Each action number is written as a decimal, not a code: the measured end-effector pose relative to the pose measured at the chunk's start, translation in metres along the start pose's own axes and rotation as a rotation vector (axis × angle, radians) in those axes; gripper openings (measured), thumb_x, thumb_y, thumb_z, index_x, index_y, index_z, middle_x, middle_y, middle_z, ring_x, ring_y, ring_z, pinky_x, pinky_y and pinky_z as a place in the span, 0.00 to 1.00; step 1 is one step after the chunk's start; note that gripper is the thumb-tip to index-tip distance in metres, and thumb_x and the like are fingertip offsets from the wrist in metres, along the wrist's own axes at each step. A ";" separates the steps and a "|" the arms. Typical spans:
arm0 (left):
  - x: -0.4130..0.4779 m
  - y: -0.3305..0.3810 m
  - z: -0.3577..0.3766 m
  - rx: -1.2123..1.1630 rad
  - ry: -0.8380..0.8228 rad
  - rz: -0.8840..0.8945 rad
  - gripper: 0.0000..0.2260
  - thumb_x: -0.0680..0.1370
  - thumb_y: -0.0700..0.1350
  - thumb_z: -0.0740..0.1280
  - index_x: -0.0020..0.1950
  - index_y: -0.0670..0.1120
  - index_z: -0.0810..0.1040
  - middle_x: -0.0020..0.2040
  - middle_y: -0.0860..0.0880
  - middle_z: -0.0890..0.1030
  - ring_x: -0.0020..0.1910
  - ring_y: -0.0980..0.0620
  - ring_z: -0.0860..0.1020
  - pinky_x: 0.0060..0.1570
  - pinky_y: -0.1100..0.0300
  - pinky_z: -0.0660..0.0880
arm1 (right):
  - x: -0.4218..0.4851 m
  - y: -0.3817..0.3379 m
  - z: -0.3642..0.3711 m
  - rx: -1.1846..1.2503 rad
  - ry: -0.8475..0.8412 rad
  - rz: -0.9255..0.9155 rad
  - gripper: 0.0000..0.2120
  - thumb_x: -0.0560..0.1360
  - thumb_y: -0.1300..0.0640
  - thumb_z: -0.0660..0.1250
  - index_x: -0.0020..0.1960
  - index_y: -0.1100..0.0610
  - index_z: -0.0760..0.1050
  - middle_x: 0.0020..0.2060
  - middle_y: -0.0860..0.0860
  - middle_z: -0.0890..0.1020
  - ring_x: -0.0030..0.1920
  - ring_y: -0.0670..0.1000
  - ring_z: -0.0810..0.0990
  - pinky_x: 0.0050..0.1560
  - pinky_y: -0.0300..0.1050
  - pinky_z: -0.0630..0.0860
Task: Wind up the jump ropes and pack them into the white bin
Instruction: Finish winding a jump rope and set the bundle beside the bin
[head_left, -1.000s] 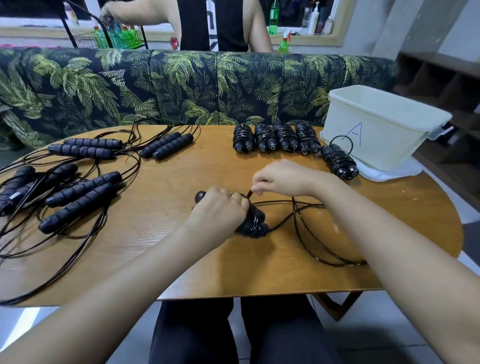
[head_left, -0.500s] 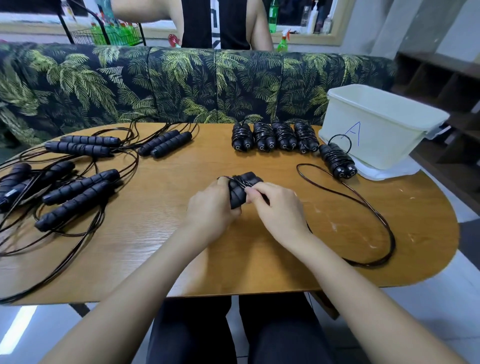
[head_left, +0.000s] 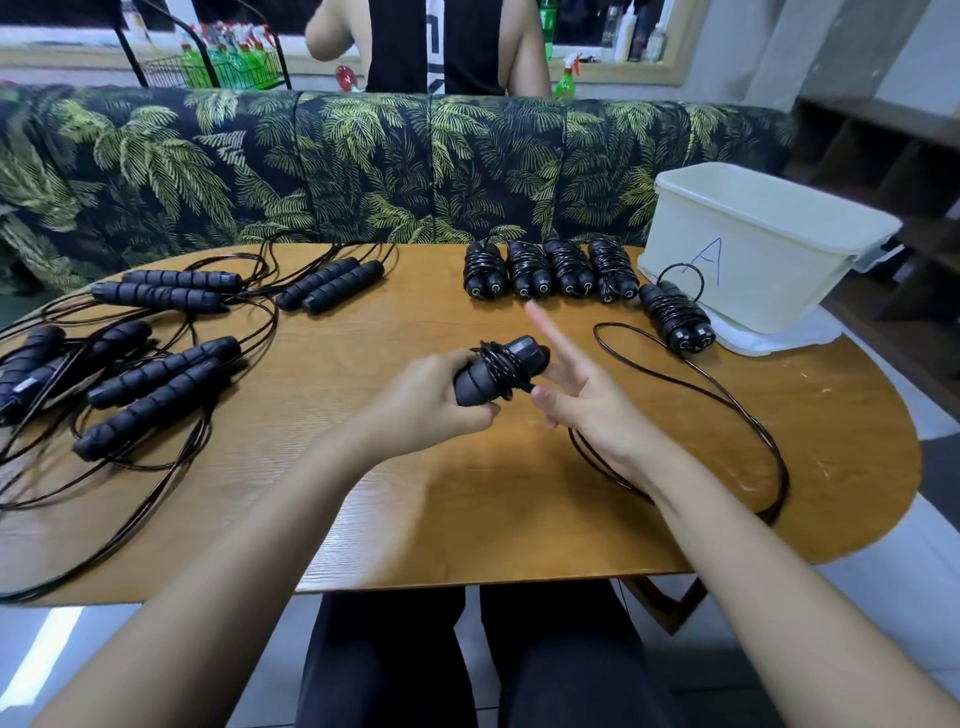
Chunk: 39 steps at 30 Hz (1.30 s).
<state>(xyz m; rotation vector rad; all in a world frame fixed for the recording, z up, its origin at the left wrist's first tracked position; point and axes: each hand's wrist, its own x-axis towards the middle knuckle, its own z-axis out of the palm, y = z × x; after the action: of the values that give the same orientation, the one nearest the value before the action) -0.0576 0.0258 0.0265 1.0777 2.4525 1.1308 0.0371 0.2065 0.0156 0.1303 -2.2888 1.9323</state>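
Note:
My left hand (head_left: 434, 402) grips a pair of black jump rope handles (head_left: 501, 366) held together above the table, with a few turns of cord around them. My right hand (head_left: 576, 387) is just right of the handles, fingers spread, index finger pointing up; the cord passes by its thumb. The loose cord (head_left: 727, 402) loops out over the right part of the table. Several wound ropes (head_left: 550, 267) lie in a row at the far edge, one more (head_left: 675, 317) beside the white bin (head_left: 753, 249) marked "A". Unwound ropes (head_left: 150, 382) lie tangled at left.
The wooden table (head_left: 467, 509) has a rounded right end. The bin's lid (head_left: 779, 335) lies under the bin. A palm-print sofa (head_left: 363, 166) stands behind the table, with a person (head_left: 431, 47) beyond it. A wire cart with bottles (head_left: 228, 62) is at back left.
The handles rose and tilted in my left hand. My right hand let go of the bundle and opened its fingers to the right. The loose loop stays spread on the right.

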 end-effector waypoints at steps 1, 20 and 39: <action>0.000 0.003 0.000 -0.027 -0.036 0.004 0.08 0.68 0.49 0.72 0.42 0.53 0.74 0.30 0.55 0.72 0.26 0.58 0.68 0.30 0.61 0.66 | -0.001 0.001 0.001 0.028 -0.002 -0.026 0.32 0.73 0.53 0.67 0.74 0.42 0.61 0.63 0.42 0.76 0.46 0.39 0.78 0.36 0.40 0.70; 0.002 -0.005 -0.001 -0.075 0.102 0.011 0.26 0.67 0.69 0.64 0.46 0.47 0.78 0.30 0.56 0.69 0.28 0.58 0.66 0.31 0.61 0.64 | -0.006 0.012 0.007 0.025 0.297 -0.104 0.29 0.74 0.43 0.63 0.73 0.46 0.61 0.43 0.38 0.79 0.33 0.38 0.73 0.33 0.40 0.71; -0.008 0.010 -0.033 1.017 -0.101 0.361 0.33 0.65 0.76 0.58 0.58 0.55 0.72 0.45 0.54 0.76 0.44 0.50 0.78 0.34 0.57 0.69 | 0.063 -0.022 -0.021 -0.941 -0.509 0.181 0.13 0.80 0.60 0.62 0.37 0.52 0.75 0.31 0.47 0.75 0.33 0.47 0.69 0.37 0.45 0.66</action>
<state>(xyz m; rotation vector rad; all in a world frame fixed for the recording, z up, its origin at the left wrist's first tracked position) -0.0628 0.0057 0.0554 1.7998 2.8162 -0.2435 -0.0202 0.2255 0.0505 0.3329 -3.3689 0.7195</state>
